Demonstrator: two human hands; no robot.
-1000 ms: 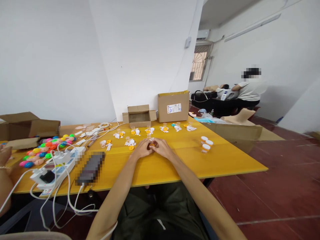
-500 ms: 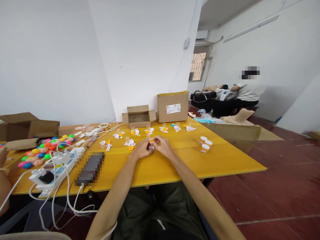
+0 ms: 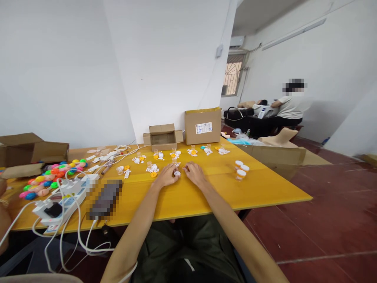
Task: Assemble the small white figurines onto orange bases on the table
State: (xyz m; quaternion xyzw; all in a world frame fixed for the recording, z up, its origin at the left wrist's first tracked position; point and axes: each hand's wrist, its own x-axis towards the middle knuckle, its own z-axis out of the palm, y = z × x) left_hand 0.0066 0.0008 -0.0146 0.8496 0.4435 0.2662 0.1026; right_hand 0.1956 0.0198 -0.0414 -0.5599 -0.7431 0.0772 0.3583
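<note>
My left hand rests on the yellow table with its fingers closed round a small white round piece. A short gap to the right, my right hand pinches a small orange piece; most of it is covered by the fingers. Just beyond my hands lie white plastic parts with a clear cup. To the left are an orange ring and a clear cup on its side. Several white-lidded small jars stand together on the right.
More part clusters lie along the back, before an open carton and a closed carton. On the left are a power strip with cables, a dark blurred device and colourful balls. Another person sits far right.
My hands have come apart: the right has drawn a little to the right with the orange piece, while the left stays on the white piece.
</note>
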